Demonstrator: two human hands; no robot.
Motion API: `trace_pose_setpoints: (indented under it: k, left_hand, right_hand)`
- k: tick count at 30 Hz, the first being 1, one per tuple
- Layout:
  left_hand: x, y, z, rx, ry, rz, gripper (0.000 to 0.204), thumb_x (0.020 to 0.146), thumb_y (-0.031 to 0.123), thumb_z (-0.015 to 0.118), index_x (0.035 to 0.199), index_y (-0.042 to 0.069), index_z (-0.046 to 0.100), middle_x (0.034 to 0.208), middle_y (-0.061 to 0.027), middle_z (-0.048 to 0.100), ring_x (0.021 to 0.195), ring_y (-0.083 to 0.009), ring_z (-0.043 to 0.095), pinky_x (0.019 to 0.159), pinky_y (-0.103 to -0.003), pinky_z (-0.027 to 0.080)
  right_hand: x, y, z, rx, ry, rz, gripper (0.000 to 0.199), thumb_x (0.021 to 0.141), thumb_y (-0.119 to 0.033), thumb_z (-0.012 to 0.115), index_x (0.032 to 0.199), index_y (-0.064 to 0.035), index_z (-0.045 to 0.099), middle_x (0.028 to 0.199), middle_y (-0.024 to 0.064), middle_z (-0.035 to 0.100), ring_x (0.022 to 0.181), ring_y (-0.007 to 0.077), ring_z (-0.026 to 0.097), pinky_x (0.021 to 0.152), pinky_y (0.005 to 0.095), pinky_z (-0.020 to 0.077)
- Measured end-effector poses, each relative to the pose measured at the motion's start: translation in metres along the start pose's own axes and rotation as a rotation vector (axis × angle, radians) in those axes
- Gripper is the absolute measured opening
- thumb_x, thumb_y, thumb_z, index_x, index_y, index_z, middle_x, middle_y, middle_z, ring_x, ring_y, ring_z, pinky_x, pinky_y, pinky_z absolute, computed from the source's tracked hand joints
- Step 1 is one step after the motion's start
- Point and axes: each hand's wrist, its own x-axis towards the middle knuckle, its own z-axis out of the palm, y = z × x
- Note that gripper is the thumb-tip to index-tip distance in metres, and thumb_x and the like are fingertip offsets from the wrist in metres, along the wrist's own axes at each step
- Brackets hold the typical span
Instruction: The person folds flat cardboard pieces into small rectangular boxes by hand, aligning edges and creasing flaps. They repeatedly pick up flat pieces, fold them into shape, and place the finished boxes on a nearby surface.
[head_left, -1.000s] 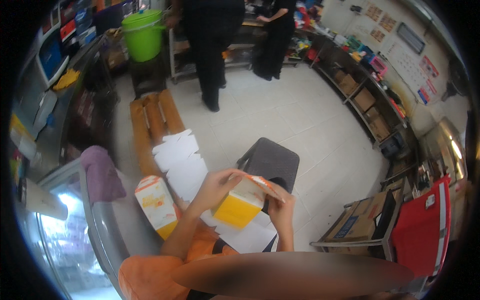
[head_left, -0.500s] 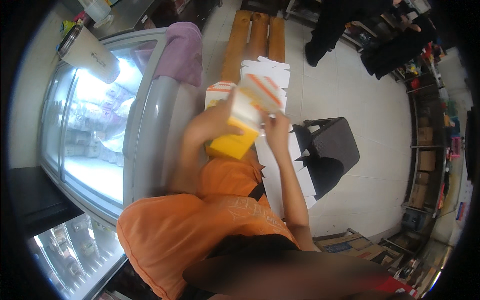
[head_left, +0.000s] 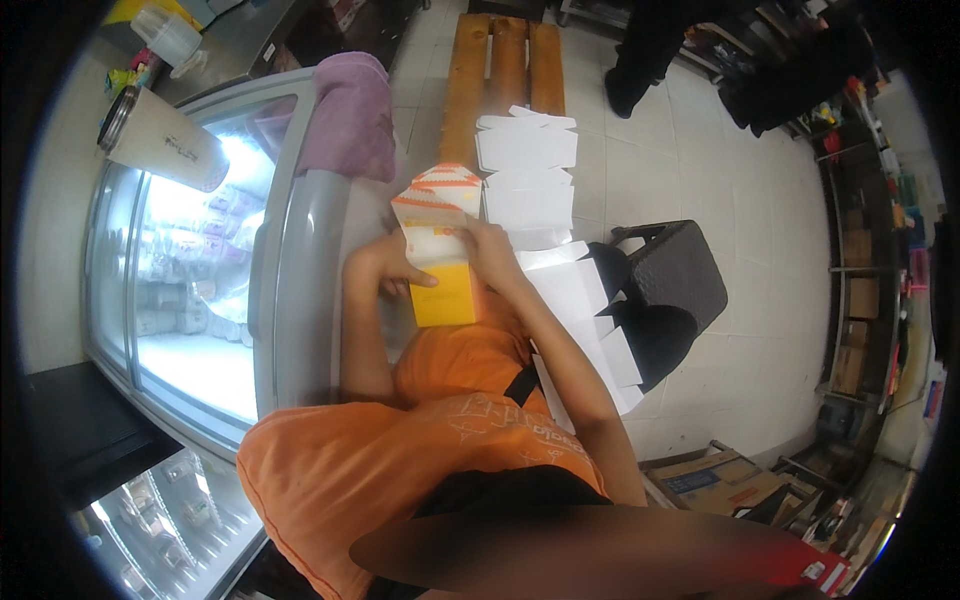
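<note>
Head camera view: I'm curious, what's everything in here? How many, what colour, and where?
Carton: one, yellow and white with orange print, between the hands
Flat card blanks: several, white, on the bench and beside the lap
Bench: one, brown wood, top centre
Stool: one, dark, right of centre
Glass-topped case: one, grey-framed, left
Towel: one, purple, over the case's corner
Tumbler: one, cream, dark lid, upper left
Cardboard box: at least one, brown, lower right
Shelving: dark, items unclear, right
Dark-clothed legs: black, top right
Floor: pale tiles, right
Shirt: one, orange, bottom
Left hand: one, bare, at the carton's left
Right hand: one, bare, at the carton's upper right
</note>
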Motion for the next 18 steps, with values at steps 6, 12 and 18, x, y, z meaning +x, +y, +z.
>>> trace_pose_setpoints:
  k: [6, 12, 18]
  left_hand:
    - [0.036, -0.027, 0.005, 0.195, 0.165, 0.109, 0.102, 0.068, 0.022, 0.088, 0.148, 0.006, 0.026, 0.126, -0.0163, 0.061, 0.107, -0.0326, 0.065, 0.071, -0.047, 0.059]
    - [0.051, -0.032, 0.010, 0.204, 0.300, 0.202, 0.089, 0.070, 0.021, 0.087, 0.141, 0.002, 0.036, 0.126, -0.0179, 0.060, 0.109, -0.0349, 0.062, 0.070, -0.048, 0.058]
    - [0.075, -0.037, 0.014, 0.124, 0.279, -0.057, 0.071, 0.071, 0.022, 0.087, 0.125, -0.005, 0.050, 0.114, -0.0194, 0.065, 0.090, -0.0334, 0.069, 0.058, -0.043, 0.059]
  right_hand:
    - [-0.023, 0.007, 0.011, 0.033, 0.171, -0.112, 0.021, 0.093, -0.009, 0.053, 0.111, -0.0028, 0.061, 0.099, 0.0171, 0.064, 0.093, 0.0384, 0.060, 0.080, 0.0440, 0.0489]
    - [-0.017, -0.006, 0.004, -0.441, 0.300, -0.114, 0.024, 0.092, -0.014, 0.058, 0.112, -0.0008, 0.059, 0.102, 0.0141, 0.061, 0.101, 0.0347, 0.056, 0.082, 0.0432, 0.0479]
    - [-0.048, -0.032, -0.003, -0.134, 0.327, 0.255, 0.045, 0.085, -0.022, 0.070, 0.122, -0.0029, 0.054, 0.103, 0.0195, 0.059, 0.093, 0.0403, 0.061, 0.078, 0.0444, 0.0506]
